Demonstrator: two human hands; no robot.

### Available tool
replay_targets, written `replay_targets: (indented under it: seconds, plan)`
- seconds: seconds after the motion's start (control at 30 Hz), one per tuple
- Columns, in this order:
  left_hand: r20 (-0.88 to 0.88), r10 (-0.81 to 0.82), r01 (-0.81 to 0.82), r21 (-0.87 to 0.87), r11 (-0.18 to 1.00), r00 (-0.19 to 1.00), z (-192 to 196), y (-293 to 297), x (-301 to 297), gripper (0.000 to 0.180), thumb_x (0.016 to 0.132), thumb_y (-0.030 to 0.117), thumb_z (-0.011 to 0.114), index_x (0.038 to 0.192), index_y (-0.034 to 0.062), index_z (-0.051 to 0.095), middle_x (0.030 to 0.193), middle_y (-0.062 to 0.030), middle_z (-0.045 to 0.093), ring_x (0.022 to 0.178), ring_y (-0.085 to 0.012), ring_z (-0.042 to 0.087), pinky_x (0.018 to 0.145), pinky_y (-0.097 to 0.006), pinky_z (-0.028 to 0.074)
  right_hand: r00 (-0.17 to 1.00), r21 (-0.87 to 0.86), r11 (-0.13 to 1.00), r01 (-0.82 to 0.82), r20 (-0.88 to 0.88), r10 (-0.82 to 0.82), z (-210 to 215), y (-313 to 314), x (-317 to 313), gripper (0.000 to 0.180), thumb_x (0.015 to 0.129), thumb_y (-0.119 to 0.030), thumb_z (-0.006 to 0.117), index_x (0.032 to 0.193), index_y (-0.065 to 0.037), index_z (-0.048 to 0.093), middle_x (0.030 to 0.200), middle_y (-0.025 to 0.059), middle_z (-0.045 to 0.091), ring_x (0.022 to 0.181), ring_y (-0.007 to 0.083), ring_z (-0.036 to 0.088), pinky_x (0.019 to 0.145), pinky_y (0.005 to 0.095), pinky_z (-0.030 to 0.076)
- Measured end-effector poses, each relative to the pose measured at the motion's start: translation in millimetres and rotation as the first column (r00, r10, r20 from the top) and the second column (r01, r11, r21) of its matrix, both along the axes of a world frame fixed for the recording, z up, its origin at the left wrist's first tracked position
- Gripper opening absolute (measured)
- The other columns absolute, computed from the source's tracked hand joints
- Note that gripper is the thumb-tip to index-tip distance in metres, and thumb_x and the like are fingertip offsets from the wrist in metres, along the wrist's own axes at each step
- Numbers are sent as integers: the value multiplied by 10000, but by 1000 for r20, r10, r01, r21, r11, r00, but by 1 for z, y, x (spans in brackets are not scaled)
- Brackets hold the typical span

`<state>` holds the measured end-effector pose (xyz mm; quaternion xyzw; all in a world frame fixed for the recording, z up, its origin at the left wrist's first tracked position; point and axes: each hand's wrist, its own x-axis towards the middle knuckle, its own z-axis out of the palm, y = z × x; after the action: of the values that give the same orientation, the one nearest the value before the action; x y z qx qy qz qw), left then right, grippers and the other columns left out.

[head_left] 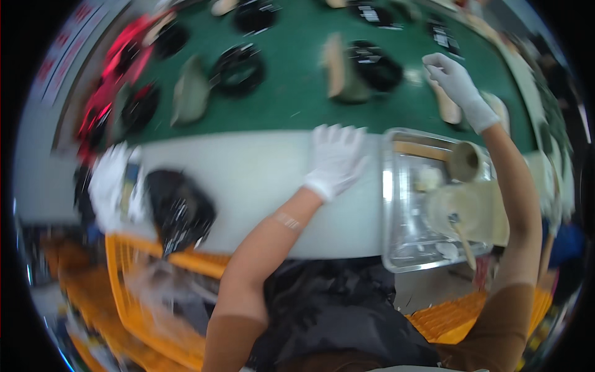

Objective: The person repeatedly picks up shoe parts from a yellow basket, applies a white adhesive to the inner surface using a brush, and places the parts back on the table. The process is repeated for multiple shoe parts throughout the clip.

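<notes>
- Black apron (328,310), left of and nearer than the metal tray (389,198): its folds could snag the near rim if the person leans in.
- Green table (291,74), beyond the tray: a sweeping reach could knock the pieces standing there.
- White board (248,186), left of the tray: if its surface is slick, a palm pressed on it could slide.
- Gloved left hand (336,160), left of the tray: laid on the board, fingers spread wide, gripping nothing visible.
- Gloved right hand (455,84), beyond the tray: fingers curled narrow; whether anything is pinched, one cannot tell.
- Pale sole-shaped piece (447,108), beyond the tray, just beside the right hand: a careless knuckle could shove it aside.
- Cup (465,162), in the tray's far right part: a dropped forearm could topple it.
- Brush (463,242), in the tray's near right part: a passing sleeve could drag it out.
</notes>
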<state>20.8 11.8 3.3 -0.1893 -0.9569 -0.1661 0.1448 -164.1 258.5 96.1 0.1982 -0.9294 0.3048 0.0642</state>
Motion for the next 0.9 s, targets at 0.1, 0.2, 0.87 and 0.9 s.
replay_targets:
  seconds: [0.1,0.2,0.87,0.9]
  plan:
    - [31,56,-57,20,998,998,-3,-12,7,471,789,327,534,1163,47,480,1056,-108,508,1005,-271,439,938,-455,268,895,-90,890,-447,-56,443,19,-139,91,203,801,-52,551,1001,-46,585,921,115,617,871,227,594,759,302,474]
    - [-137,69,-57,85,995,988,-24,-23,12,476,779,324,541,1162,46,486,1051,-107,510,980,-271,444,940,-458,271,629,-23,636,-772,-181,756,20,-232,174,246,727,-11,547,965,-65,576,922,92,585,817,255,588,698,308,491]
    - [69,33,-41,115,992,997,-10,-15,11,447,803,345,521,1142,54,497,1067,-129,507,1045,-308,435,992,-493,240,563,441,611,-658,-252,788,-15,-317,283,115,713,-94,554,826,-94,528,848,43,528,674,201,576,513,313,477]
    - [69,35,-43,108,993,997,-10,-16,11,442,805,345,517,1140,58,500,1067,-128,507,1043,-308,436,992,-492,241,559,404,620,-673,-272,784,-12,-313,283,100,719,-102,549,814,-93,520,835,46,524,660,198,581,499,308,473]
